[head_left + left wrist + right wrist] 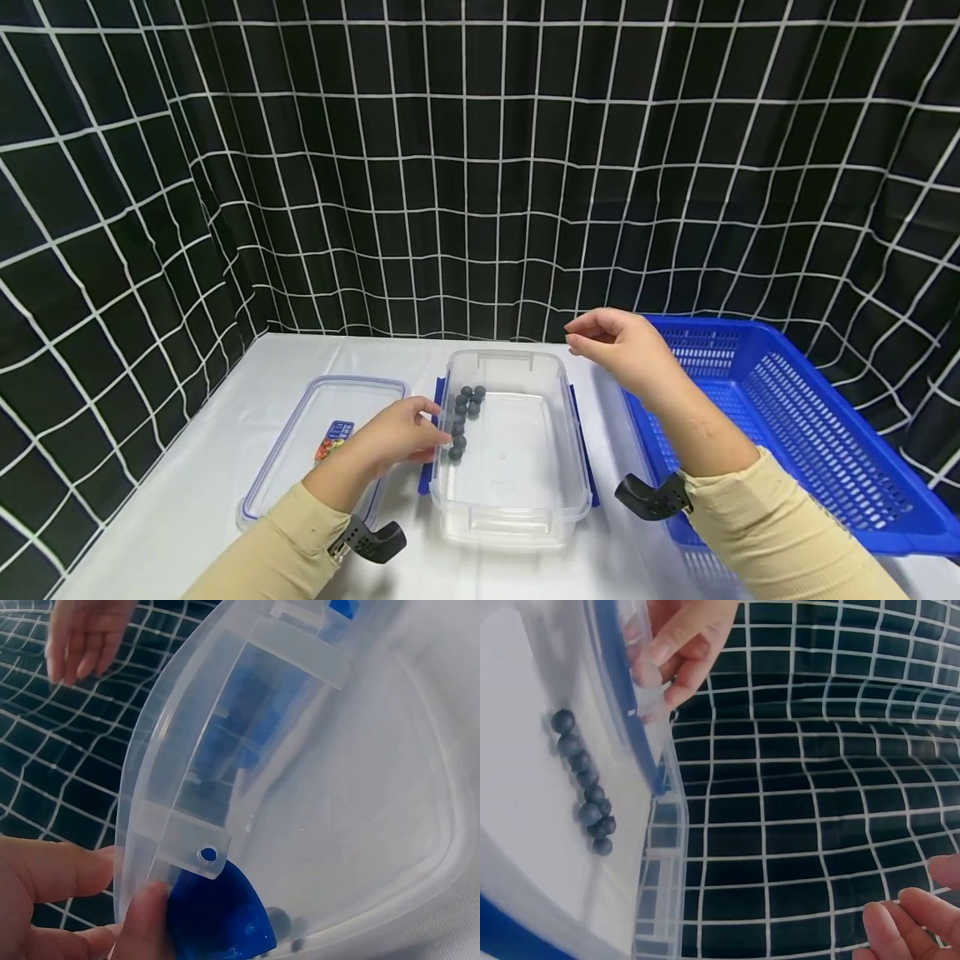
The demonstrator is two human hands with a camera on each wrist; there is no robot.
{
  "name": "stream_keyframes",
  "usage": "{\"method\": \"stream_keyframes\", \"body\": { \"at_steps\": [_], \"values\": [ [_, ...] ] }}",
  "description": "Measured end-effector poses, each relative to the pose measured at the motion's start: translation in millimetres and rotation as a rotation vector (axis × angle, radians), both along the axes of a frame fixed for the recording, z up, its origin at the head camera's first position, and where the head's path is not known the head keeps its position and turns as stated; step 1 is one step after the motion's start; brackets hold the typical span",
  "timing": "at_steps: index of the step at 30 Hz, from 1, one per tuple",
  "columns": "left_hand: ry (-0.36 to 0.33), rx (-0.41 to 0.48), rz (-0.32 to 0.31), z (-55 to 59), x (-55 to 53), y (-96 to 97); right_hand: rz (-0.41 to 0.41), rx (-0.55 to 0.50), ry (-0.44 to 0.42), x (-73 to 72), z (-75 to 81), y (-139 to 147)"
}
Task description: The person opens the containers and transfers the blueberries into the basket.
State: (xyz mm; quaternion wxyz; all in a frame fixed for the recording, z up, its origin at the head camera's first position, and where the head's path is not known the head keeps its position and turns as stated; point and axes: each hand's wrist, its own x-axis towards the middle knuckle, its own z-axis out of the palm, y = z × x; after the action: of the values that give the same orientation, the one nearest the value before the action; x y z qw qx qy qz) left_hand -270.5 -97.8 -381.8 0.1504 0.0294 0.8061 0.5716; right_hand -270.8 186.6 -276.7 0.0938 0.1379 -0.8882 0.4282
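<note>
A clear plastic food container [525,454] stands uncovered on the table, with blue side latches [217,915] hanging down. Small dark blue-grey balls [589,814], several of them, lie in a row along the container's left side. My left hand [405,433] grips the container's left rim beside a latch, thumb and fingers on either side of the wall. Raised above the back right corner is my right hand [618,346]. Its fingers bend loosely toward the thumb, and nothing shows between them; in the right wrist view only its fingertips [911,926] appear.
Left of the container lies its clear lid [292,446] with a blue sealing edge and a colourful label, partly behind my left forearm. A large blue slotted basket [795,417] stands on the right. Black curtain with a white grid [480,167] encloses the white table [187,467].
</note>
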Motion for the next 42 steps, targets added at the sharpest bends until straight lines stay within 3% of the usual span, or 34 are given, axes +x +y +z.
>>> {"method": "stream_keyframes", "body": {
  "at_steps": [13,23,27,32,42],
  "values": [
    [-0.020,-0.016,-0.038,-2.4,-2.9,-4.3,0.058,-0.014,-0.036,-7.8,-0.4,-21],
    [-0.073,0.166,-0.099,-2.2,-1.3,-15.3,0.222,-0.043,-0.076,-30.6,-7.6,-46],
    [-0.083,0.200,-0.135,-1.9,-0.6,-17.7,0.239,-0.017,-0.090,-39.4,-15.2,-55],
    [-0.083,0.198,-0.119,-0.8,0.6,-18.2,0.273,-0.009,-0.119,-51.8,-27.8,-67],
    [-0.109,0.208,-0.128,-0.9,0.3,-17.2,0.244,0.058,-0.195,-76.1,-59.2,-89]
  ]
}}
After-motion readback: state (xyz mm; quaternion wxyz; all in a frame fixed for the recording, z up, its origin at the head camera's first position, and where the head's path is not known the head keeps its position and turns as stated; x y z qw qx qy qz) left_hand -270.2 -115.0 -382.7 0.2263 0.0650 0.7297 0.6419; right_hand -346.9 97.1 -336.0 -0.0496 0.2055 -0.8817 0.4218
